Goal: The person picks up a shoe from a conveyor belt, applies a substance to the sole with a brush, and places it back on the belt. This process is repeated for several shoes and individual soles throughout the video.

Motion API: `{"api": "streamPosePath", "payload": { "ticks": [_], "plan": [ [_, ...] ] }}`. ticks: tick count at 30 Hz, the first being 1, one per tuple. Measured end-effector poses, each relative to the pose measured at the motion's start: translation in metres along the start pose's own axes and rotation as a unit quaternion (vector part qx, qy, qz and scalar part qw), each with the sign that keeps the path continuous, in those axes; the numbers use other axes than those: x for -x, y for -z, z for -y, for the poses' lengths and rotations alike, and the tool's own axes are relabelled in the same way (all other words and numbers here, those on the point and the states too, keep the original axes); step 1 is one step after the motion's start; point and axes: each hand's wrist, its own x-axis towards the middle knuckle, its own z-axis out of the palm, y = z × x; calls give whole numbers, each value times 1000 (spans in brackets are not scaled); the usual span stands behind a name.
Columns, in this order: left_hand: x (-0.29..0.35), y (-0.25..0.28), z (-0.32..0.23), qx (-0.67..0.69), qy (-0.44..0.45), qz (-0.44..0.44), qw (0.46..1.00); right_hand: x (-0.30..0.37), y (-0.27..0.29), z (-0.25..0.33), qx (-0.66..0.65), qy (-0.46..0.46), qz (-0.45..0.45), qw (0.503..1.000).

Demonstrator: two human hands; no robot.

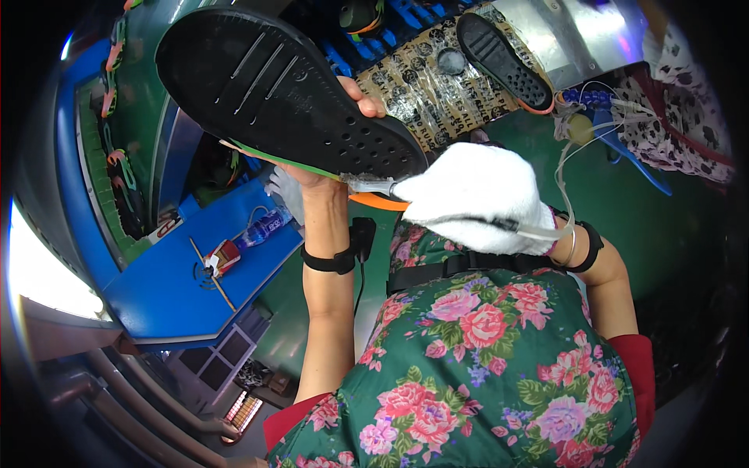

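My left hand (314, 178) grips a shoe (257, 86) with a black sole and green edging, its underside turned up toward me. The fingertips curl over the shoe's far side. A white cloth covering (476, 195) wraps my right hand, so its fingers are hidden. From the covering pokes a slim brush (370, 185), its tip at the shoe's near edge. A clear tube (546, 232) runs back from that hand past the wrist. Beneath the shoe shows an orange strip (378, 202); what it belongs to is hidden.
A second black-soled shoe (505, 62) lies on a tape-wrapped board (425, 117) ahead. At left, a blue table (168, 288) bears a purple-labelled bottle (265, 226) and a small red box (222, 257). A conveyor with shoe parts (117, 156) runs beyond. A blue-handled tool (624, 148) hangs at right beside patterned cloth.
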Motion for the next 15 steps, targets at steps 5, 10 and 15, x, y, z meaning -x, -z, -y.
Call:
{"api": "streamPosePath", "payload": {
  "ticks": [5,10,15],
  "plan": [
    [-3,20,-3,-8,-2,52,999,-2,6,1,-78,-97,-44,991],
    [-11,9,-4,6,-13,73,997,0,5,4,-66,-75,-10,995],
    [-19,-3,-6,26,-15,108,994,0,8,4,-35,-61,-13,997]
  ]
}}
